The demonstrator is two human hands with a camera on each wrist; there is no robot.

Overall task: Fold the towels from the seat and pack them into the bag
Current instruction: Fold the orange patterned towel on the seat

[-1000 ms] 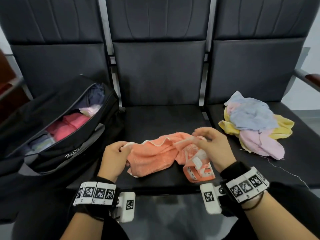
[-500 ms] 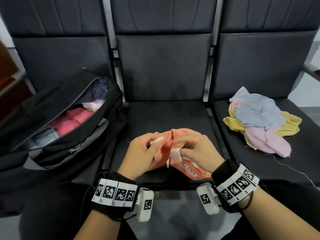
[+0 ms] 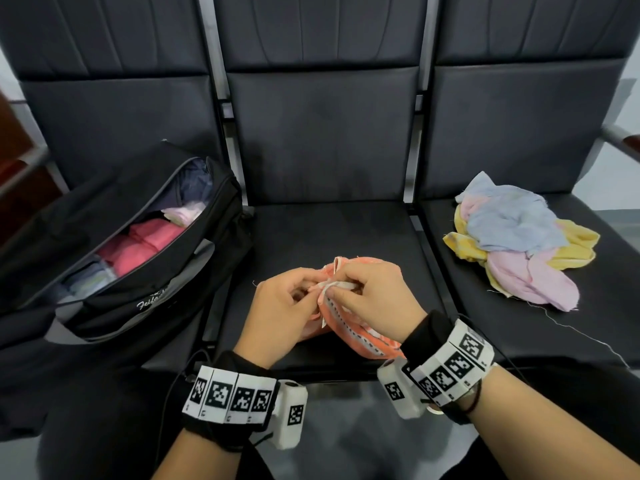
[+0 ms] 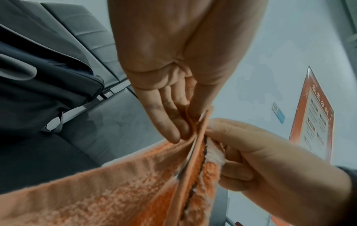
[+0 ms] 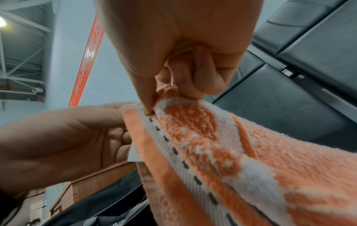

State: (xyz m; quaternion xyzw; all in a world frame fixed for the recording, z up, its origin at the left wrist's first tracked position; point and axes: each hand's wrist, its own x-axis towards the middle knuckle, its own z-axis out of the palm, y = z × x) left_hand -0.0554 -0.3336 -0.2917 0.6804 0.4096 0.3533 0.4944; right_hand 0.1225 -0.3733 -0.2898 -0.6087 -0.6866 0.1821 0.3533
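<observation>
Folding: both hands, left hand point(image 3: 277, 306) and right hand point(image 3: 374, 296), are pinching orange towel point(image 3: 353, 327) corners.
Packed: bag point(image 3: 138, 271) is holding several.
Waiting: right pile point(image 3: 519, 237).

Your black fabric bag point(image 3: 145, 271) sits left, orange terry towel point(image 3: 349, 327) middle seat point(image 3: 329, 230), crumpled pastel towel pile point(image 3: 519, 237) right.

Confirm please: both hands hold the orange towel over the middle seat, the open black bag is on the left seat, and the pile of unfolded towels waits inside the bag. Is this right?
Not quite. The pile of unfolded towels lies on the right seat, not inside the black bag; the head view shows it. The rest holds: the left hand and right hand hold the orange towel over the middle seat.
</observation>
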